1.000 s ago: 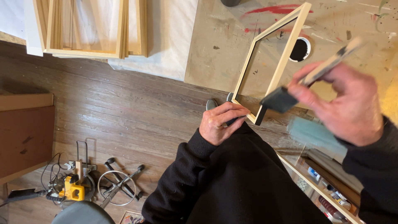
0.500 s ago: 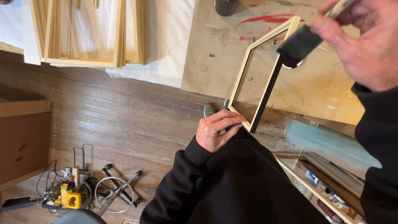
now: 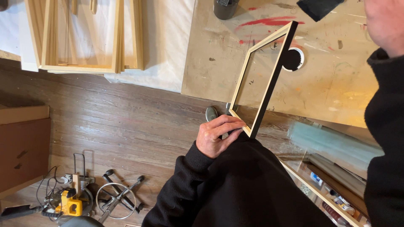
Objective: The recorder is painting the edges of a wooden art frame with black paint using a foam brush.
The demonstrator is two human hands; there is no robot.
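My left hand (image 3: 219, 135) grips the near corner of a light wooden picture frame (image 3: 240, 78) and holds it tilted above the paint-stained worktable (image 3: 336, 88). The frame's outer right edge is black. Only part of my right hand (image 3: 385, 24) shows at the top right corner. The black head of a foam brush (image 3: 318, 7) sticks out to its left, above the frame's far corner and not touching it. The brush handle is out of view.
A stack of bare wooden frames (image 3: 84, 38) lies on a white sheet (image 3: 164, 46) at the top left. A dark cup (image 3: 225, 8) stands on the table. A brown box (image 3: 21, 147), a yellow power tool (image 3: 69, 205) and a wire stand (image 3: 115, 199) are on the wood floor. A teal roll (image 3: 332, 143) lies under the table.
My right hand has risen up and to the right with the brush, away from the frame's right edge. My left hand has kept its hold on the corner.
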